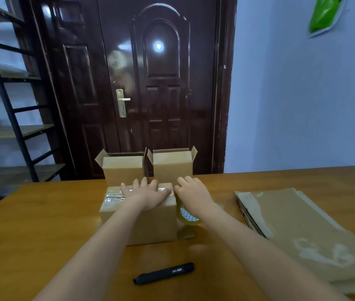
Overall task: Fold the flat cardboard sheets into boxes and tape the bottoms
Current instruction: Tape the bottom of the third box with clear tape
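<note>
Wooden counter (pixel 41 213), seen from head height. A cardboard box (pixel 150 222) sits at centre, closed side up, with a strip of clear tape (pixel 115 195) across its top.

Left hand (pixel 148 192) lies flat on the box top, fingers straight and spread, palm pressing down on the taped seam. Right hand (pixel 191 190) is at the box's right top edge, fingers curled at the corner where the tape ends — whether it pinches the tape or only presses it cannot be told from here.

A tape roll (pixel 188 216) stands just beside the box's right wall, below the right wrist and partly hidden by it.

Behind the box, two more boxes stand upright with top flaps open: one at left (pixel 123 170), one at right (pixel 173 166), touching or nearly touching each other and the centre box.

Stack of flat cardboard sheets (pixel 298 224) lies on the counter to the right, well apart from the boxes. A black marker (pixel 164 273) lies near the front edge, between the forearms.

Background — dark panelled door (pixel 161 83), metal shelving (pixel 9 105) at left, a green bag (pixel 324 14) on the right wall.
</note>
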### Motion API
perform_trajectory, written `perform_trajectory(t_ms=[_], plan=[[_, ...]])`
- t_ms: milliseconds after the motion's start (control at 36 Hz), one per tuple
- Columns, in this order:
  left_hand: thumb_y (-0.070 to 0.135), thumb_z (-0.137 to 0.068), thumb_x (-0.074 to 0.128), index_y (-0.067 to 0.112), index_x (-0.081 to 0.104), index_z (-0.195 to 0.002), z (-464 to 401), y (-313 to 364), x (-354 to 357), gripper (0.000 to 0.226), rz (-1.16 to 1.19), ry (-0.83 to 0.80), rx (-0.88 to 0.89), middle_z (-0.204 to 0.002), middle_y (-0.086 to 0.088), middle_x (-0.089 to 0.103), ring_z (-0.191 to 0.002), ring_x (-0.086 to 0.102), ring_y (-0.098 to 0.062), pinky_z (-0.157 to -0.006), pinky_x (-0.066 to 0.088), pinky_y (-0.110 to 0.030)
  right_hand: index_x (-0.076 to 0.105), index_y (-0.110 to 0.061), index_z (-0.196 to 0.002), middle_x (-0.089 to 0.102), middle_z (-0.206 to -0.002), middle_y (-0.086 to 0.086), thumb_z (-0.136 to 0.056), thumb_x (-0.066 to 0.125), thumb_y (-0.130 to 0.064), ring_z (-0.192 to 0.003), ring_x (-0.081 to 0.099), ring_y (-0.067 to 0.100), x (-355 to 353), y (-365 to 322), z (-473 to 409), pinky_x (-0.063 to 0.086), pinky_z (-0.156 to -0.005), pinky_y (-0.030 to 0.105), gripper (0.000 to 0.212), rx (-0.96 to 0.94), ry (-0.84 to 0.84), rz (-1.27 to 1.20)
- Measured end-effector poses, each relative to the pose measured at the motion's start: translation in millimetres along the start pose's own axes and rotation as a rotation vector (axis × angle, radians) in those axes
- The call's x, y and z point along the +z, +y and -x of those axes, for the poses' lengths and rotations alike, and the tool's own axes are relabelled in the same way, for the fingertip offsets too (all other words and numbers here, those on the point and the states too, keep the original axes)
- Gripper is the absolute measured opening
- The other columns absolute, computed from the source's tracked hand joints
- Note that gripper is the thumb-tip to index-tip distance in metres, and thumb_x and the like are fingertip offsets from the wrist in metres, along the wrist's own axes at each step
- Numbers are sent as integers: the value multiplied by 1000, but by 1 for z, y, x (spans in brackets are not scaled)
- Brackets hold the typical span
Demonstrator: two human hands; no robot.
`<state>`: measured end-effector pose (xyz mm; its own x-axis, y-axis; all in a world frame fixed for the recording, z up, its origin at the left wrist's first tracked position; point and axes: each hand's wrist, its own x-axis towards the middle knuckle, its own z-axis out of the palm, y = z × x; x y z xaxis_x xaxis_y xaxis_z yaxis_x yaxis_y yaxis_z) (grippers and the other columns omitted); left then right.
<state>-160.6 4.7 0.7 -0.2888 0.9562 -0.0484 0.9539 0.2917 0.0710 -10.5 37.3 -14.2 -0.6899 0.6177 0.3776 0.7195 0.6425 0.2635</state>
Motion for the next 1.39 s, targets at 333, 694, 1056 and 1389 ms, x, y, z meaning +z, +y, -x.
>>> perform_trajectory(t_ms=[333, 694, 1056, 1389], plan=[[67, -92, 17, 31, 24, -148, -2, -4, 3, 68, 27, 57, 52, -158, 1, 19, -146, 12, -27, -112, -1, -62, 52, -29, -131, 58, -112, -1, -86, 54, 0, -102, 56, 19, 23, 25, 22, 50, -83, 33, 53, 343, 44, -727], [68, -91, 19, 31, 24, -148, -4, -5, 5, 68, 40, 61, 54, -158, 3, 21, -145, 14, -25, -112, -1, -62, 41, -11, -133, 50, -129, 8, -88, 60, -17, -119, 47, 28, 11, 12, 26, 34, -99, 39, 49, -7, -159, 222], [68, -92, 18, 30, 25, -147, 5, 1, 0, 68, 27, 47, 31, -156, -2, 26, -144, 17, -30, -112, -1, -63, 28, -24, -144, 27, -143, 3, -81, 64, -15, -137, 18, 28, 10, 21, 47, -7, -111, 59, 73, 242, -71, -152], [58, -96, 28, 35, 19, -148, 5, -1, 6, 58, 93, 166, 163, -158, 1, 15, -145, 10, -25, -111, 1, -62, 55, -23, -126, 46, -125, -3, -88, 60, -41, -119, 38, 12, 20, -55, 113, 31, -106, 37, 42, -59, -256, -647]])
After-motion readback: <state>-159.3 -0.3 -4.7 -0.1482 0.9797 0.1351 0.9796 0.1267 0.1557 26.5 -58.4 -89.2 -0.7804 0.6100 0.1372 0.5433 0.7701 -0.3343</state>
